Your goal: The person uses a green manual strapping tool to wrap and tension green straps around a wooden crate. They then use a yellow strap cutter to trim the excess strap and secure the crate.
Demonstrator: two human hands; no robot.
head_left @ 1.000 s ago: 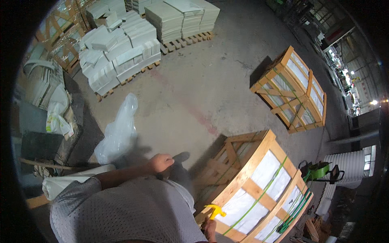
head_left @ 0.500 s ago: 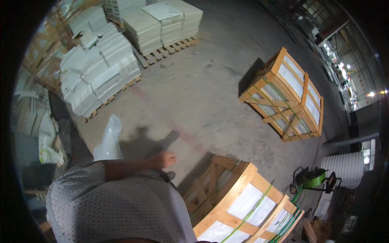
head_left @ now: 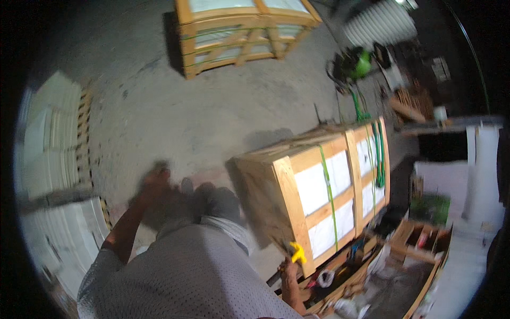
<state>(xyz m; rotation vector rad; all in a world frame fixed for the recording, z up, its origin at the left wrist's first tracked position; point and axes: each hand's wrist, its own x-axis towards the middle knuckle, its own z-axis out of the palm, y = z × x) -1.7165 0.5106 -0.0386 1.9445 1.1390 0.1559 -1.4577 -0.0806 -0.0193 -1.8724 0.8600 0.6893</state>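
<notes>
So right hand (head_left: 289, 272) is reappearing, gripping the yellow hammer (head_left: 298, 253), putting it by the near corner of the crate (head_left: 319, 215); left hand (head_left: 158, 174) is blurring, can't tell its grip.

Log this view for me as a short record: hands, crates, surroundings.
Left hand: blurred; cannot tell whether it holds anything
Right hand: holds yellow hammer at near crate's corner
Near crate: wooden frame, white panels, green strap
Far crate: top of picture
Left edge: stacked pale slabs
</notes>
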